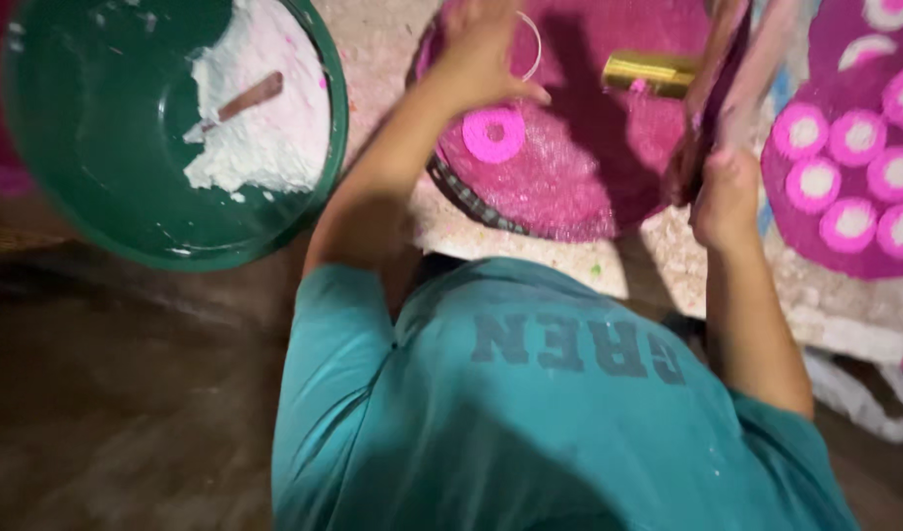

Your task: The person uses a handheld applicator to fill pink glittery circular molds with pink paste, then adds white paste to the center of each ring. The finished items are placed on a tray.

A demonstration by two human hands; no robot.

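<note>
Teal shirt [530, 413] filling bottom of head view. Left hand [486, 54] reaching onto pink tray [569, 167], fingers spread flat, pink ring [494, 135] lying just below it. Right hand [724, 197] gripping dark pink-stained board [712, 108] (upright, near gold tube [650, 72]), fingers curled shut around it. Green basin [97, 147] holding white powder [264, 123], sitting well apart at left. Pink-white discs [854, 177] lying at right.

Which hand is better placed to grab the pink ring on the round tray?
Left. The left hand sits right beside the pink ring on the round tray, while the right hand is gripping a flat board off to the side.
</note>
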